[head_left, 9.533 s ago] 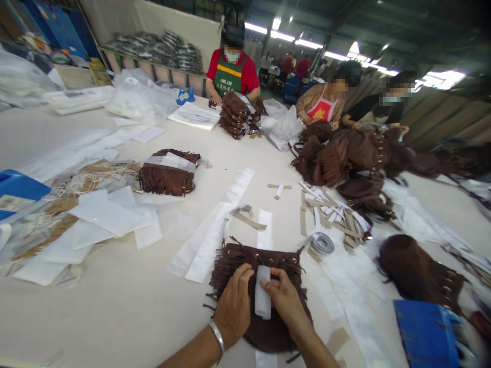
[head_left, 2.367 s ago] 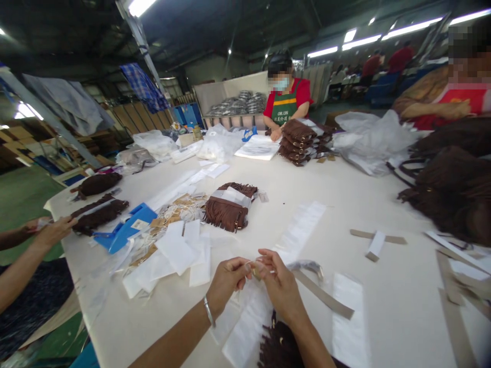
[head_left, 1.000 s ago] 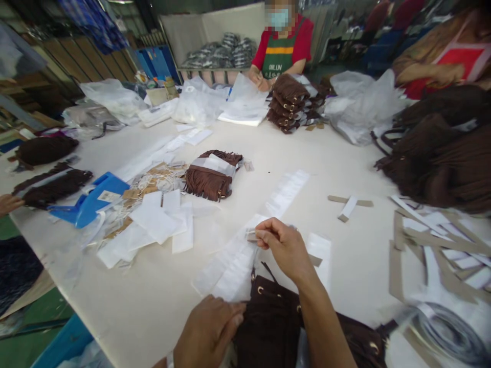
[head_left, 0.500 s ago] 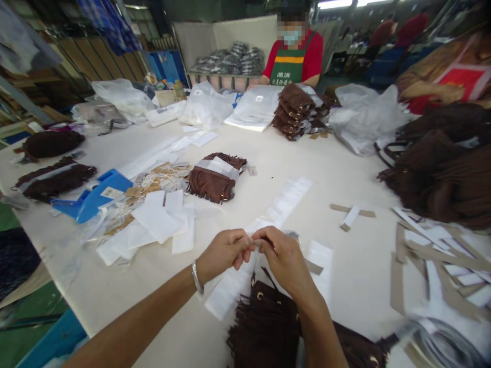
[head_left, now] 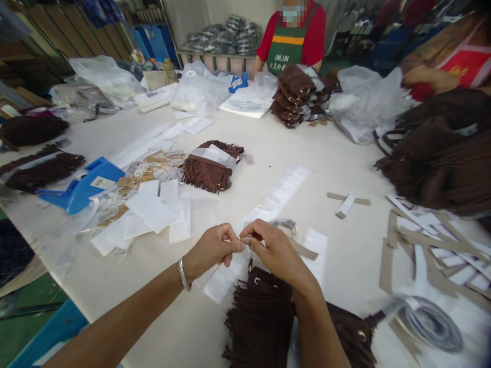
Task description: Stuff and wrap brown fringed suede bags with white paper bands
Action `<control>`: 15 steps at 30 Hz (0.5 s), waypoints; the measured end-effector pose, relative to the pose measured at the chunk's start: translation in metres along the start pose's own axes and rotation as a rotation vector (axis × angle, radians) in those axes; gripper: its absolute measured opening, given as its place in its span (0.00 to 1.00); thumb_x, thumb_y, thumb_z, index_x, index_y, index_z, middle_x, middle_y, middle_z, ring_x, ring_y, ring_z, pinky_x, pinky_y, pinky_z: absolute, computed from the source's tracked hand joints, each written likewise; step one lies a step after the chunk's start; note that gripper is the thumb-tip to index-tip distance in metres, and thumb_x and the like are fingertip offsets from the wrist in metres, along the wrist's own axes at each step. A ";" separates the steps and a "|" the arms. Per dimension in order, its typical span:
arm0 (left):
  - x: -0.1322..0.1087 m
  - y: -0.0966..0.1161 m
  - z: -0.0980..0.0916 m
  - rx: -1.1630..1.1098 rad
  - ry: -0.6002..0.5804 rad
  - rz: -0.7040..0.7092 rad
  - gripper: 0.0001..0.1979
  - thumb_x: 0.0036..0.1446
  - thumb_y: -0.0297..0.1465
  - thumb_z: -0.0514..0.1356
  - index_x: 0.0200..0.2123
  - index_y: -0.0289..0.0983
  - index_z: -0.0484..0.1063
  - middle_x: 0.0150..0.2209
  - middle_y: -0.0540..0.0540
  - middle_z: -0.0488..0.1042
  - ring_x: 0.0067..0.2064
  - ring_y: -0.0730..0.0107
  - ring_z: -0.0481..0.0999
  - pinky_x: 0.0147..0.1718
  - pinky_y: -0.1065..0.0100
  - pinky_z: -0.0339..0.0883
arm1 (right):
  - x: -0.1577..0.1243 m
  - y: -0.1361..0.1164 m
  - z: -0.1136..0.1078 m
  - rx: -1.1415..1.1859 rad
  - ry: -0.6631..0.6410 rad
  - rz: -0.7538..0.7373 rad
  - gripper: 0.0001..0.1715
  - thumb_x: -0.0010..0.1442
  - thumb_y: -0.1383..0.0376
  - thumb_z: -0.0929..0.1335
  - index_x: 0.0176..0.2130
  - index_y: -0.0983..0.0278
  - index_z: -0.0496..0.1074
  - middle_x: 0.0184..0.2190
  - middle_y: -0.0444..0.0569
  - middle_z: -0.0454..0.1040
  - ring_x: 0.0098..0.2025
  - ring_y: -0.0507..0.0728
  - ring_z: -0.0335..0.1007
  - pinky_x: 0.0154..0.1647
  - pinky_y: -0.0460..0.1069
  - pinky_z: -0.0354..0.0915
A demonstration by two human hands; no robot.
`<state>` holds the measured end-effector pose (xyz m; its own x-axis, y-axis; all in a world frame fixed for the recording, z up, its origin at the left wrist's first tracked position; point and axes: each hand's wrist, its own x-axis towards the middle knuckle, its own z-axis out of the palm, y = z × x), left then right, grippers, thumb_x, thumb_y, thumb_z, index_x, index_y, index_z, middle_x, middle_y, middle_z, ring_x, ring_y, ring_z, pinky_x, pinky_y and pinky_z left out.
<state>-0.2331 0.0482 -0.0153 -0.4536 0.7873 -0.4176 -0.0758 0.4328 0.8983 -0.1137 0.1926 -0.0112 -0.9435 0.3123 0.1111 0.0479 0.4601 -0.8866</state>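
My left hand (head_left: pixel 213 248) and my right hand (head_left: pixel 273 250) meet fingertip to fingertip just above the table, both pinched on a small item between them that I cannot make out. A silver bangle sits on my left wrist. Right below my hands lies a brown fringed bag (head_left: pixel 268 319) with brass eyelets, at the near table edge. Long white paper strips (head_left: pixel 280 191) run away from my hands across the white table (head_left: pixel 314 153). A metal clasp on a tan strap (head_left: pixel 286 225) lies just beyond my right hand.
A wrapped fringed bag (head_left: pixel 210 168) lies mid-table beside white sheets and tags (head_left: pixel 153 209) and a blue tray (head_left: pixel 88 186). Tan and white strips (head_left: pixel 429 245) and a tape roll (head_left: pixel 429 322) are right. Brown bags pile at right (head_left: pixel 441 153) and far (head_left: pixel 295 97), before a person in a green apron (head_left: pixel 289 41).
One second ago my left hand lay low near the bag while the right alone pinched the piece. The left has come up to meet it, and both now pinch together.
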 end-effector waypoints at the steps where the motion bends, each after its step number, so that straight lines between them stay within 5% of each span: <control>1: -0.008 -0.003 0.007 0.057 0.092 0.021 0.14 0.55 0.42 0.63 0.32 0.38 0.65 0.16 0.56 0.67 0.18 0.76 0.62 0.19 0.74 0.54 | 0.001 0.002 0.000 0.000 0.015 0.015 0.06 0.61 0.71 0.65 0.35 0.61 0.71 0.32 0.41 0.72 0.34 0.50 0.66 0.36 0.46 0.58; 4: -0.044 -0.011 0.046 0.213 0.334 0.150 0.10 0.62 0.40 0.56 0.38 0.39 0.65 0.27 0.52 0.71 0.29 0.71 0.71 0.29 0.70 0.63 | 0.003 0.009 -0.002 -0.020 0.110 0.088 0.04 0.62 0.68 0.66 0.35 0.61 0.71 0.31 0.41 0.72 0.33 0.51 0.66 0.35 0.46 0.57; 8: -0.081 -0.040 0.110 0.487 0.074 0.634 0.14 0.66 0.42 0.52 0.39 0.36 0.66 0.40 0.44 0.72 0.41 0.66 0.72 0.39 0.67 0.66 | 0.007 0.019 -0.002 0.002 0.234 0.175 0.06 0.61 0.64 0.65 0.36 0.62 0.72 0.29 0.41 0.72 0.29 0.50 0.64 0.32 0.46 0.57; 11: -0.084 -0.073 0.139 0.822 0.059 0.970 0.19 0.64 0.45 0.53 0.41 0.35 0.69 0.45 0.42 0.72 0.45 0.61 0.70 0.41 0.64 0.65 | 0.009 0.025 0.002 0.047 0.246 0.208 0.07 0.61 0.63 0.65 0.36 0.62 0.72 0.29 0.41 0.72 0.28 0.50 0.64 0.31 0.46 0.57; 15: -0.077 -0.101 0.142 1.043 0.013 0.983 0.20 0.63 0.47 0.54 0.47 0.38 0.70 0.52 0.45 0.70 0.49 0.60 0.68 0.43 0.62 0.62 | 0.009 0.024 0.000 0.066 0.231 0.253 0.08 0.60 0.61 0.66 0.35 0.62 0.73 0.26 0.41 0.72 0.28 0.51 0.64 0.31 0.46 0.59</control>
<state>-0.0649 0.0061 -0.0933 0.0528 0.9494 0.3096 0.9401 -0.1519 0.3053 -0.1214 0.2062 -0.0314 -0.8050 0.5928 -0.0245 0.2426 0.2911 -0.9254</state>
